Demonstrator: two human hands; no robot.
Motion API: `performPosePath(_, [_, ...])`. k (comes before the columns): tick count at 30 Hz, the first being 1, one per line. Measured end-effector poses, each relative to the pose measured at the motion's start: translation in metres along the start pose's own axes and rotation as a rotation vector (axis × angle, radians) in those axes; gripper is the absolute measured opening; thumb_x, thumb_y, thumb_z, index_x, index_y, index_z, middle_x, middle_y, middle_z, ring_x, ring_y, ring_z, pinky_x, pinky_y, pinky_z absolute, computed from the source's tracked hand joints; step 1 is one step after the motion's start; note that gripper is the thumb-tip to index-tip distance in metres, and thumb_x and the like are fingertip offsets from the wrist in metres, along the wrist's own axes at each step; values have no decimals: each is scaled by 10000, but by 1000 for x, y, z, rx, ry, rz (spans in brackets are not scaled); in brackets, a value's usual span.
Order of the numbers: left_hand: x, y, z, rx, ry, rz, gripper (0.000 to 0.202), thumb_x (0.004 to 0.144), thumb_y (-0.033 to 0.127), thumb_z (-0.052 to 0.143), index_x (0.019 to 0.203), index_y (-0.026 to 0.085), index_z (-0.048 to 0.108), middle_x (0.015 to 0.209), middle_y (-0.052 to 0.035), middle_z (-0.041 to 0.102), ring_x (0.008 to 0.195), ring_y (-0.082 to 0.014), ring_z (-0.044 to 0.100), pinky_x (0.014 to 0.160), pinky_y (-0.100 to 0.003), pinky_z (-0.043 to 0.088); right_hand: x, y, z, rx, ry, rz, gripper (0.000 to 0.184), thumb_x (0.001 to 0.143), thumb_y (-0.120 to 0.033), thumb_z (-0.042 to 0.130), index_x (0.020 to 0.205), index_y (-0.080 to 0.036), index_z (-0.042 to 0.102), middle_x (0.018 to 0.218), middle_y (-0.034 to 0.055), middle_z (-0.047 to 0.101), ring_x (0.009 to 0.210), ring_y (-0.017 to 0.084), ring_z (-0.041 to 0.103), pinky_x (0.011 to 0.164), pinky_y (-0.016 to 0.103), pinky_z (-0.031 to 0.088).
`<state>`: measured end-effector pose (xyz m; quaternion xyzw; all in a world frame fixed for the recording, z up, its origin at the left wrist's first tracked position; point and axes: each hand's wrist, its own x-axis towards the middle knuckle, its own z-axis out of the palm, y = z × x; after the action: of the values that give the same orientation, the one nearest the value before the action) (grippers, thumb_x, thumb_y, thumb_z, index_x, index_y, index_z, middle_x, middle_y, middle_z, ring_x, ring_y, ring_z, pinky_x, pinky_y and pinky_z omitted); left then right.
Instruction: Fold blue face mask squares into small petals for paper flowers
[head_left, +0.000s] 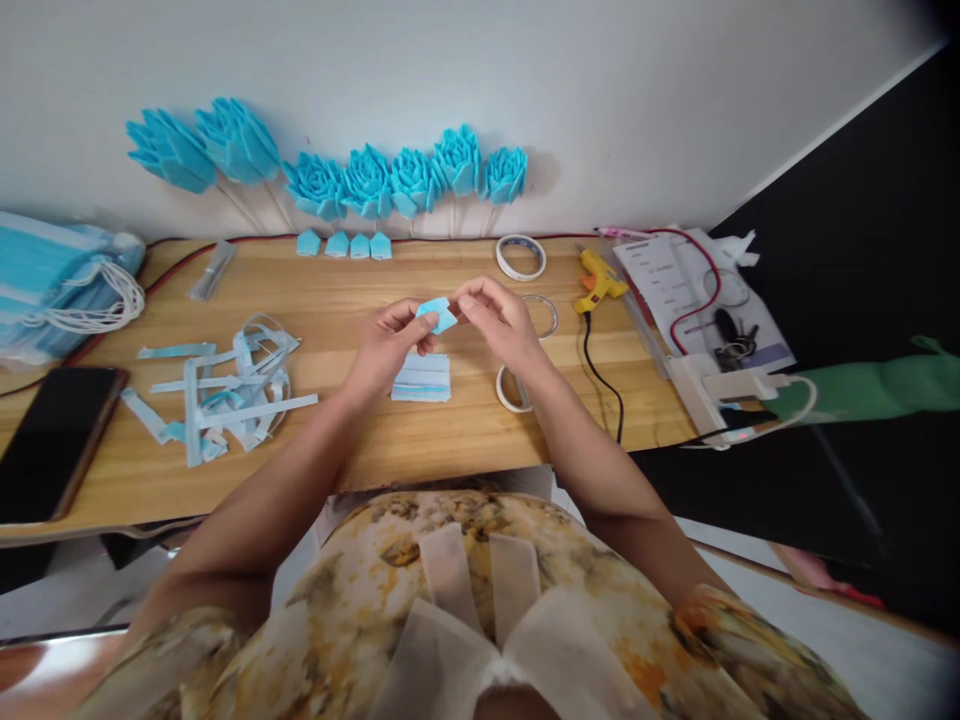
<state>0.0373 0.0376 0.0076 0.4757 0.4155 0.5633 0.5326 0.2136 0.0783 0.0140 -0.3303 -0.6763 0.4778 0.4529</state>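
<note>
My left hand [397, 335] pinches a small folded piece of light blue mask fabric [435, 312] between thumb and fingers. At its right edge, my right hand [495, 315] has thumb and fingertips pinched together; whether they grip the fabric's corner or something small is not visible. Just below the hands, a stack of cut blue mask fabric pieces [421, 380] lies on the wooden table [360, 440]. Behind, along the wall side, several small folded blue petals [337, 244] sit in a row.
Blue fabric flowers on sticks [367, 182] lean against the wall. Cut strips [225, 390], a phone [56, 445] and bagged masks [52, 280] are at left. Tape rolls [520, 258], a yellow glue gun [600, 278], papers [675, 270] and a power strip [701, 395] are at right.
</note>
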Motion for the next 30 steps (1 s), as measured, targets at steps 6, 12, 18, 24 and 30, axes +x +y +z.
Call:
performPosePath(6, [0, -1, 1, 34, 9, 28, 350, 758, 485, 818, 661, 191, 655, 557, 28, 607, 513, -83, 509, 536, -230, 416, 1, 1, 2, -31, -47, 67, 235, 851, -427, 687, 823, -205, 618, 790, -24, 658, 754, 114, 600, 711, 259, 474])
performPosePath(12, [1, -4, -1, 64, -5, 31, 361, 762, 501, 817, 670, 188, 661, 561, 26, 607, 520, -81, 509, 538, -227, 412, 0, 5, 4, 7, -4, 61, 225, 826, -391, 706, 756, -197, 617, 724, -36, 637, 684, 101, 560, 689, 259, 459])
performPosePath(18, [1, -5, -1, 92, 23, 31, 365, 755, 502, 822, 669, 186, 660, 552, 26, 605, 513, -81, 513, 537, -225, 418, -1, 5, 6, 49, 35, 113, 230, 802, -390, 723, 737, -195, 621, 706, -39, 637, 679, 100, 552, 674, 255, 439])
performPosePath(24, [2, -7, -2, 109, 22, 33, 345, 769, 481, 812, 677, 187, 657, 551, 26, 602, 511, -81, 511, 536, -224, 416, 0, 5, 8, 65, 38, 156, 243, 785, -406, 729, 731, -196, 619, 700, -37, 638, 687, 105, 554, 694, 263, 456])
performPosePath(30, [1, -6, -3, 102, 19, 30, 306, 794, 437, 793, 674, 189, 660, 555, 26, 599, 519, -82, 511, 540, -226, 416, 1, 8, 9, 111, 38, 167, 242, 771, -400, 743, 777, -198, 611, 717, -41, 639, 694, 97, 573, 703, 259, 473])
